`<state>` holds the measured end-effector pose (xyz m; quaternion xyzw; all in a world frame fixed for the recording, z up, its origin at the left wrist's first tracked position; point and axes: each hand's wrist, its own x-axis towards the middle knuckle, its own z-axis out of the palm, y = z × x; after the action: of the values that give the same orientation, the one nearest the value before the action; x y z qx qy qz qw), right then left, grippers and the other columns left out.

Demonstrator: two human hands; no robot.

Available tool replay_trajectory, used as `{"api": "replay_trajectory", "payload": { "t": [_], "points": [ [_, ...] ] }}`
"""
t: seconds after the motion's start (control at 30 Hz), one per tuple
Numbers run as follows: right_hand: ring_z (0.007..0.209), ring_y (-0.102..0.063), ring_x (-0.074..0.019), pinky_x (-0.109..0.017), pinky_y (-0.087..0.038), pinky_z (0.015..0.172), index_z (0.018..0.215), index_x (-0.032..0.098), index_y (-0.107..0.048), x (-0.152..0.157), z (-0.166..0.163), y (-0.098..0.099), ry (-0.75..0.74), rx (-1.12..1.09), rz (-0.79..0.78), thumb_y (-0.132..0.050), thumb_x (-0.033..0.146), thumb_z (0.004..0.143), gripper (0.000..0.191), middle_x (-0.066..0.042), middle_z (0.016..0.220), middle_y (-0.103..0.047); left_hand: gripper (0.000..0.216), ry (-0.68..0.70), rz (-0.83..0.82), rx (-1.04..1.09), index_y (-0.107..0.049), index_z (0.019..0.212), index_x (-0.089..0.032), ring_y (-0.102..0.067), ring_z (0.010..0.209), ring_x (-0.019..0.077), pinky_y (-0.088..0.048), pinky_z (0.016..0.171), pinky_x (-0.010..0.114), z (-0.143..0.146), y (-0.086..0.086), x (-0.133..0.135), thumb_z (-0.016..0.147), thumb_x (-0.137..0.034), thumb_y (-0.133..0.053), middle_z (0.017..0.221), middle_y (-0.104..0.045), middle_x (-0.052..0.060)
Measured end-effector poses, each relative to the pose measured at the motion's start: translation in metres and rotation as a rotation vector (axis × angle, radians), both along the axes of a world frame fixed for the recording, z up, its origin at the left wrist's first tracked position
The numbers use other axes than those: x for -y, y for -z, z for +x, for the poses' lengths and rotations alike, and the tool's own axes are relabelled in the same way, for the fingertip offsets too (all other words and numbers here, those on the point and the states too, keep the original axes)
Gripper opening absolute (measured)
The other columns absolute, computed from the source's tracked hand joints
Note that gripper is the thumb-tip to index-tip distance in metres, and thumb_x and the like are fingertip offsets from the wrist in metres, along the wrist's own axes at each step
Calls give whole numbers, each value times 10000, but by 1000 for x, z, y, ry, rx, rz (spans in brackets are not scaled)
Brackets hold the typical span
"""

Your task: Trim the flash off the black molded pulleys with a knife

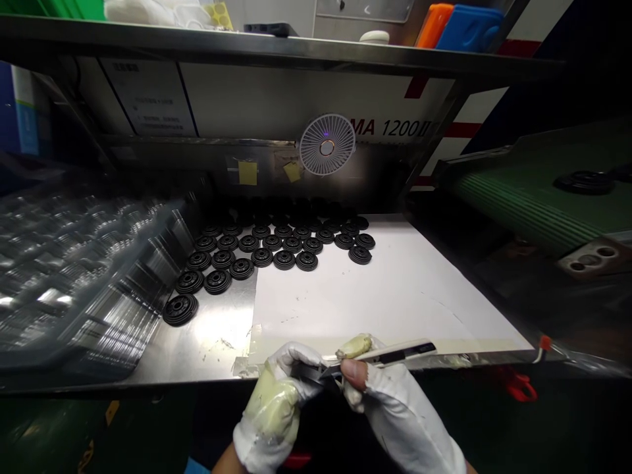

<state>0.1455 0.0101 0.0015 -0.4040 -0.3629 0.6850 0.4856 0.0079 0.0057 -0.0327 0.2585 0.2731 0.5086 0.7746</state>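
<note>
Inspection at a stainless steel workbench (212, 329) under a steel overhead shelf (276, 49), with a white paper sheet (385, 289) as the reference point. Right of the sheet runs a green ribbed conveyor belt (513, 191) carrying a black disc (585, 182). Left of the sheet lies a stack of clear plastic trays (83, 276). Beyond the sheet stands a small white fan (326, 145), flanked on its left by yellow notes (247, 172).

Rows of black ribbed discs (261, 250) sit on bare steel along the sheet's far left corner, some overlapping its edge; one separate disc (180, 309) lies nearer the trays.

Both gloved hands work at the sheet's near edge. The left hand (271, 401) has its fingers (291, 359) closed around a black part (309, 372), mostly hidden, its shape not readable. The right hand (399, 415) grips a white utility knife (390, 354), fingers closed on the handle, its tip meeting that part. One fingertip (353, 372) shows bare through the glove.
</note>
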Motion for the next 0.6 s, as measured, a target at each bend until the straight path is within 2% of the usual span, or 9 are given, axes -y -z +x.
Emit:
{"api": "replay_trajectory", "payload": {
  "t": [0.1,0.27,0.5,0.6],
  "points": [
    [477,-420,-99,-244,-332,496,475,147,-531,-4,3,2,-38,16,-15,-629,305,726,312,6,491,-497,233,36,8,-3,-573,764,-176,-589,752,183,-400,801,347,0,-1,0,574,-42,-591,728,-644,19],
    [456,-402,-90,-231,-288,455,481,135,-536,-3,6,8,-120,73,0,-629,310,721,312,7,467,-481,240,87,31,8,-570,739,-169,-592,743,193,-390,784,351,-1,-4,-1,559,-16,-524,680,-643,25],
    [468,-426,-93,-226,-303,457,495,124,-546,-5,9,4,-171,103,32,-641,304,698,287,-4,487,-503,268,124,27,-40,-575,738,-165,-587,727,181,-376,789,341,-2,-4,2,549,7,-494,661,-637,16],
    [450,-429,-93,-220,-307,440,548,125,-564,-5,15,3,-246,101,27,-665,284,661,219,5,480,-508,269,121,2,-50,-585,762,-157,-579,706,171,-388,742,317,-2,-1,4,548,-13,-509,680,-639,21]
  ]
}}
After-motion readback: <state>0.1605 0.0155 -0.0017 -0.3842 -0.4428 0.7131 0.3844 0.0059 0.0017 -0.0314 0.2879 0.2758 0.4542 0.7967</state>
